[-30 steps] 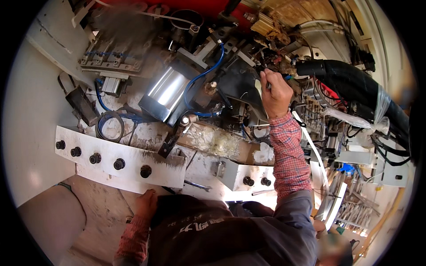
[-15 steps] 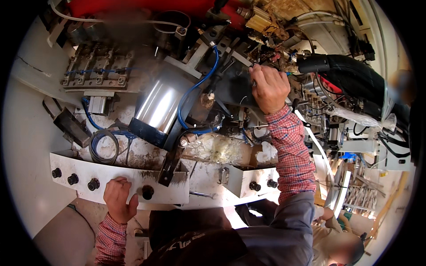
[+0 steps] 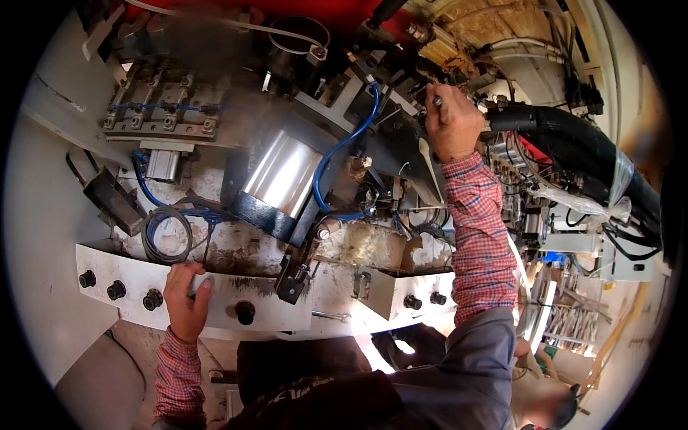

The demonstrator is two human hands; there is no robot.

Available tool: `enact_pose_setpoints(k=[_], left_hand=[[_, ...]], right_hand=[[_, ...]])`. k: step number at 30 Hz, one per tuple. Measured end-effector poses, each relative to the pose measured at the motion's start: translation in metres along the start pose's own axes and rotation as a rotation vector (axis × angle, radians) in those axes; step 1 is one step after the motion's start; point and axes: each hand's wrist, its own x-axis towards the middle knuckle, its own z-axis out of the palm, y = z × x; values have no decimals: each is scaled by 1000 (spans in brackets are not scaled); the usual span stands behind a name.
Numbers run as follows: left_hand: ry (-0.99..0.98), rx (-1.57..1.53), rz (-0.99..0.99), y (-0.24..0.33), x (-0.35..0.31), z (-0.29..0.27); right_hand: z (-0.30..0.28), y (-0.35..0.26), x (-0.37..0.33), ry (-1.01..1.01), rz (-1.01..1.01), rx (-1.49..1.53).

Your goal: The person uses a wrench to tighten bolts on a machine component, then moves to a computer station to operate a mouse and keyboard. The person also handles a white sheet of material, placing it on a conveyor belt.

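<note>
My right hand [image 3: 455,123] is closed at the upper right of the machine, its fingers curled around something with a small metal end. Most of what it grips is hidden by the fingers. Left of it stands a shiny metal cylinder [image 3: 282,175] with a dark lower band, tilted on a dark bracket. A blue hose [image 3: 322,172] arcs beside the cylinder. My left hand [image 3: 186,297] is at the front of the machine, fingers and thumb closed over the upper edge of a white panel [image 3: 197,308] with black knobs.
A coil of grey cable [image 3: 168,235] lies behind the panel. Thick black hose [image 3: 573,136] runs down the right side. A second white box [image 3: 401,290] with knobs stands right of the panel. Another person [image 3: 541,390] is at the lower right.
My right hand has moved up and right, and the cylinder with its bracket has shifted right. My left hand has risen from the panel's front to its upper edge.
</note>
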Motion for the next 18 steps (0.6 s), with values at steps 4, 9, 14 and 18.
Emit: enact_pose_setpoints(k=[4, 9, 14, 18], left_hand=[[11, -72, -40, -7, 5, -9], [-32, -231, -189, -34, 5, -6], [10, -57, -111, -48, 28, 5], [16, 137, 47, -48, 39, 9]], right_hand=[[8, 6, 0, -22, 225, 17], [18, 13, -3, -94, 484, 124], [-10, 12, 31, -381, 515, 125], [-22, 12, 58, -682, 307, -157]])
